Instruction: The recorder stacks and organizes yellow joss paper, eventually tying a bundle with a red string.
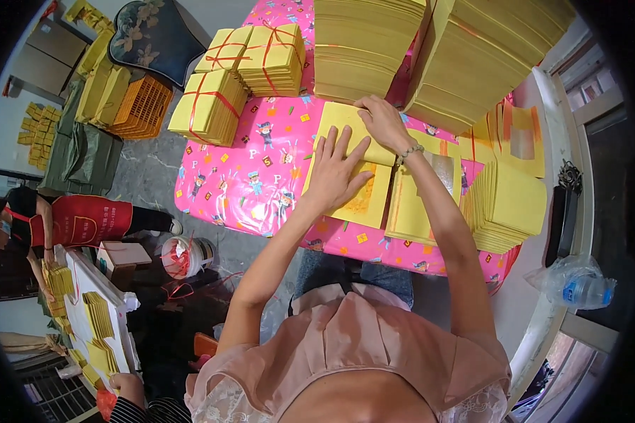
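A yellow paper sheet (367,211) lies on the pink printed tablecloth (250,201), its far part folded over toward me and an orange-gold patch showing on the near part. My left hand (339,171) rests flat on it with fingers spread. At the far edge of the fold, my right hand (384,127) has its fingers bent and closed on the paper; a bead bracelet circles that wrist. Beneath my right forearm is a yellow sheet with a silvery patch (443,169). To its right leans a fanned pile of folded yellow papers (508,204).
Tall yellow paper stacks (363,60) stand at the table's far side. Red-tied paper bundles (208,106) sit at far left. An orange crate (142,106) and a white bucket (187,255) stand on the floor. At left, a person in a red apron (92,220) handles yellow paper.
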`<state>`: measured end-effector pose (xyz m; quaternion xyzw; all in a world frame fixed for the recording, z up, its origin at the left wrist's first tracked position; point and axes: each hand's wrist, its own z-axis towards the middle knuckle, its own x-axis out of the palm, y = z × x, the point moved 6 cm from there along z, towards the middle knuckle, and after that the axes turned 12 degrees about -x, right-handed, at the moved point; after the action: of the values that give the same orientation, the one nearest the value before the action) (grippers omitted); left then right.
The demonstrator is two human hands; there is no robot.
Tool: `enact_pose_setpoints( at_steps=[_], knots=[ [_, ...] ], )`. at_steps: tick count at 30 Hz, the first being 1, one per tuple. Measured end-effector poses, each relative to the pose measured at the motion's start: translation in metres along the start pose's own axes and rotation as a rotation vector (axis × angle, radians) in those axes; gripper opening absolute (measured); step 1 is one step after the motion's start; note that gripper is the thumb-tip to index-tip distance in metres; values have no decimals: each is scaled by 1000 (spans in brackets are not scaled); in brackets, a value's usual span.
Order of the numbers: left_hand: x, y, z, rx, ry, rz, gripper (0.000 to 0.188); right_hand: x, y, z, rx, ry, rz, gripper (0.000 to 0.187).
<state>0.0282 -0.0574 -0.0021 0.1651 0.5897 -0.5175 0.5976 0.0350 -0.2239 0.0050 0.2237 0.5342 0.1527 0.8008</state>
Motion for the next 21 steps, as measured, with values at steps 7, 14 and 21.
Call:
enact_pose_setpoints(
  at_steps=[7, 14, 21],
  knots=[
    [5, 2, 2, -10, 59, 29, 64, 2, -2, 0, 23, 7, 6, 22],
    [8, 3, 1, 4, 40, 20, 63, -20, 42, -31, -107, -168, -161, 34],
    [4, 0, -1, -14, 89, 60, 63, -11, 78, -109, -101, -26, -286, 53]
  ],
)
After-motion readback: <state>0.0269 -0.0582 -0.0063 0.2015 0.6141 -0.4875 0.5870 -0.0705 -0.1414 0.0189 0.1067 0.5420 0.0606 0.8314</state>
